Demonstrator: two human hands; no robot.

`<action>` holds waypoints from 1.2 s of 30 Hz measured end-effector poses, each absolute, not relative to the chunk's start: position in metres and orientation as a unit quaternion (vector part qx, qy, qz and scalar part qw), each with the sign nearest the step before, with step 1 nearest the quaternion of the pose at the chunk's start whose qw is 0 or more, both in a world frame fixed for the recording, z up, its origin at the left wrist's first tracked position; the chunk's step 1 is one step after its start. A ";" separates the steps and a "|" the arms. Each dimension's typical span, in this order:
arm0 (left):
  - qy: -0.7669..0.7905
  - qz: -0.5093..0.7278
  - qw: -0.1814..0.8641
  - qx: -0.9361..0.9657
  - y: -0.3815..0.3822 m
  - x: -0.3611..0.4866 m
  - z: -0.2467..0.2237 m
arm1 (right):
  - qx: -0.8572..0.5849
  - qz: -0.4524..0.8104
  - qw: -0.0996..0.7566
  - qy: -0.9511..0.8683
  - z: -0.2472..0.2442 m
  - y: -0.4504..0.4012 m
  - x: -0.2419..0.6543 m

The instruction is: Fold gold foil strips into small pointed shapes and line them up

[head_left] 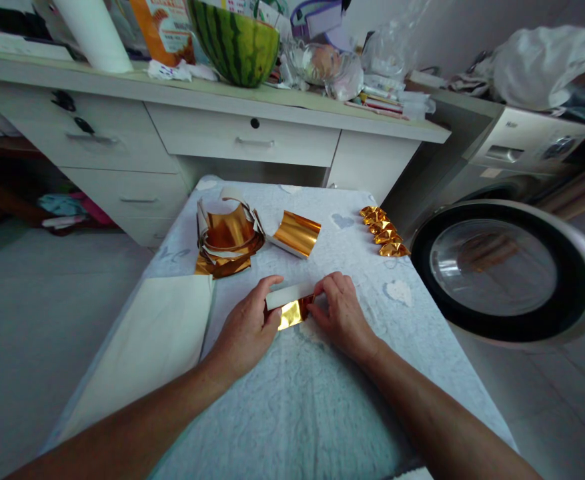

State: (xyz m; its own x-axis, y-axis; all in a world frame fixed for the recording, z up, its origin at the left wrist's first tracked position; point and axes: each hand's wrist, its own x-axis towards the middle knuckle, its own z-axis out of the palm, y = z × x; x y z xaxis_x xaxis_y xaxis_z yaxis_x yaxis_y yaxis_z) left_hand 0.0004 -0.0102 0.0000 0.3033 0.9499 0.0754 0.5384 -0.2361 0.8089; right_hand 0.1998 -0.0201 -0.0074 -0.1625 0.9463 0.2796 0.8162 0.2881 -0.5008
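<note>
Left hand (pixel 252 327) and right hand (pixel 341 313), lower centre of the frame: each grips one end of the gold sheet (pixel 292 313), white strip along its far edge, above the cloth (pixel 297 413). Beyond, at centre: curved gold piece (pixel 298 233); to its left, gold stack (pixel 227 233); right of centre, row of folded pieces (pixel 385 232). Far, at top: watermelon (pixel 235 43) on the desk (pixel 302 99). Right edge: open washer door (pixel 495 267).

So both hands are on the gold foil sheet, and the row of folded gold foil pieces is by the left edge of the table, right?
Not quite: the head view shows the row of folded gold foil pieces by the right edge of the table. Both hands are on the gold foil sheet.
</note>
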 end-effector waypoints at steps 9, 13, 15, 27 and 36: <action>0.504 0.342 0.377 0.697 -0.008 -0.002 -0.004 | -0.496 0.170 0.232 -0.819 0.002 -0.029 0.197; 0.505 0.348 0.401 0.681 -0.008 -0.001 -0.002 | -0.489 0.160 0.231 -0.826 0.004 -0.033 0.193; 0.508 0.346 0.417 0.670 -0.008 0.000 -0.001 | -0.484 0.154 0.236 -0.829 0.001 -0.033 0.191; 0.461 0.337 0.377 0.729 -0.009 -0.001 -0.002 | -0.441 0.080 0.277 -0.850 -0.003 -0.025 0.203; 0.431 0.279 0.252 0.820 -0.013 0.002 -0.010 | -0.445 0.095 0.274 -0.847 -0.004 -0.023 0.205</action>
State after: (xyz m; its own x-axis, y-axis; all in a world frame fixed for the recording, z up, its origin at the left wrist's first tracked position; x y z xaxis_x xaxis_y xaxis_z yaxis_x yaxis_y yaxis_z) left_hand 0.0018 -0.0126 -0.0097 0.4731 0.8473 0.2413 0.5657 -0.5022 0.6541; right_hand 0.2048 -0.0233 -0.0044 -0.4543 0.8061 0.3794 0.7021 0.5860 -0.4045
